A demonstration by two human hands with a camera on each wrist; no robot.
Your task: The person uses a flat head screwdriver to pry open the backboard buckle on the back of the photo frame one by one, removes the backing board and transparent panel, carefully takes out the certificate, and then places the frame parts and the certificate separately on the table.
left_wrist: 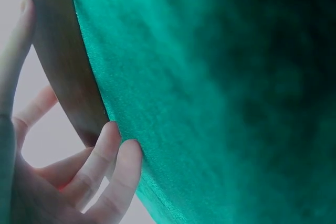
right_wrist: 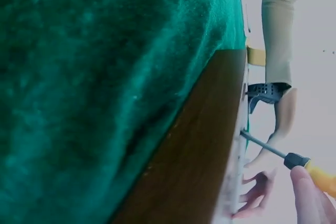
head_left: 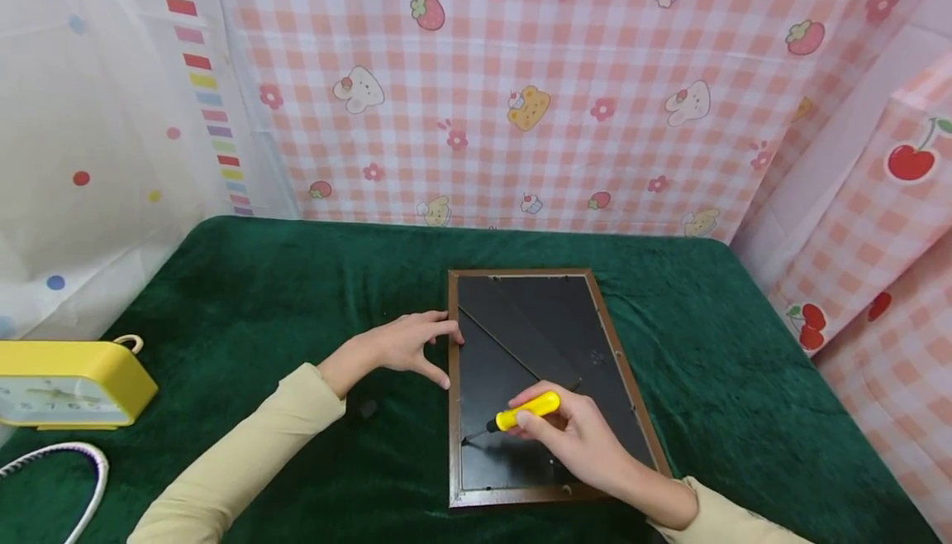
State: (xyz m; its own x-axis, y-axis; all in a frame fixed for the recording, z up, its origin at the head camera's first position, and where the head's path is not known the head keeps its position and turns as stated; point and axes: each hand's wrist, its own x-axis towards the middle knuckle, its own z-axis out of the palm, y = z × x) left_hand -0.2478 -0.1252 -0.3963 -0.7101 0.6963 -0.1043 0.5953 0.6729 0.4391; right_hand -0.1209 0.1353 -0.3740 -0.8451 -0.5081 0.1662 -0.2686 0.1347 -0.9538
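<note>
On the green cloth [head_left: 357,461], which I view remotely through the head camera, a brown frame [head_left: 455,465] lies back upward, its black backing panel [head_left: 554,329] crossed diagonally by a thin cord [head_left: 497,341]. From lower right, the right hand [head_left: 583,436] extends over the panel, thumb and fingers closed around the yellow handle of a screwdriver [head_left: 530,411]; the shaft slants down leftward, its tip at a small dark tab [head_left: 465,442] near the left inner edge. From lower left, the left forearm angles upward; I see the left hand [head_left: 405,341] with thumb and fingers spread, fingertips touching the frame's left side, clasping nothing. Farther left stands a yellow clock [head_left: 130,379].
</note>
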